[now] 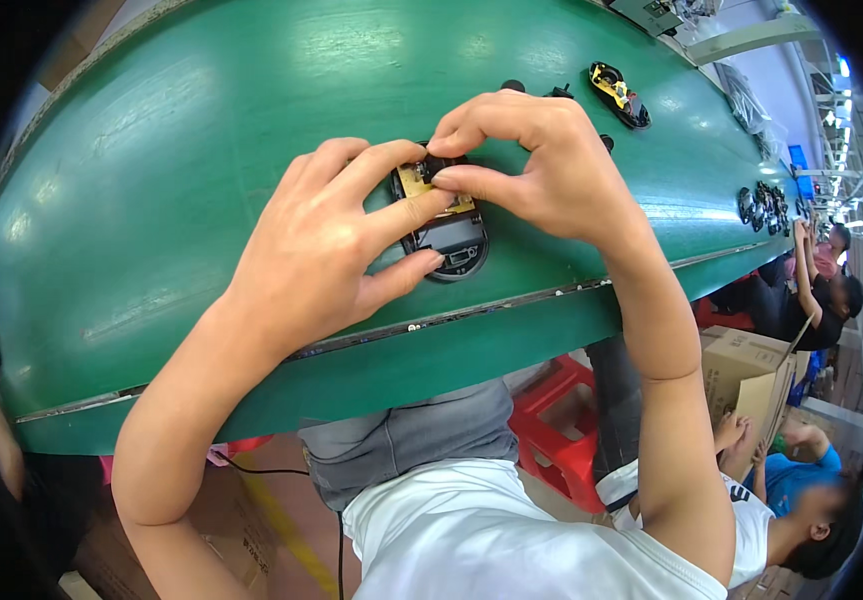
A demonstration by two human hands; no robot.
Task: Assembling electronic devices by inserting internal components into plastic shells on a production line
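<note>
An opened computer mouse (pixel 450 236), a black shell with a yellow circuit board inside, lies on the green table (pixel 181 150) in front of me. My left hand (pixel 326 215) steadies it: the thumb and fingers press on its left side and across the board. At the far end of the shell my right hand (pixel 541 160) bends in, thumb and forefinger brought close together over the board. What those fingertips pinch, if anything, is too small and covered to make out.
Another opened mouse half (pixel 618 95) with a yellow board lies farther back to the right. Small dark parts (pixel 561 91) sit just beyond my right hand. Several black shells (pixel 763 207) stand at the table's right end. Co-workers, a red stool (pixel 558 425) and a cardboard box (pixel 741 365) are to the right.
</note>
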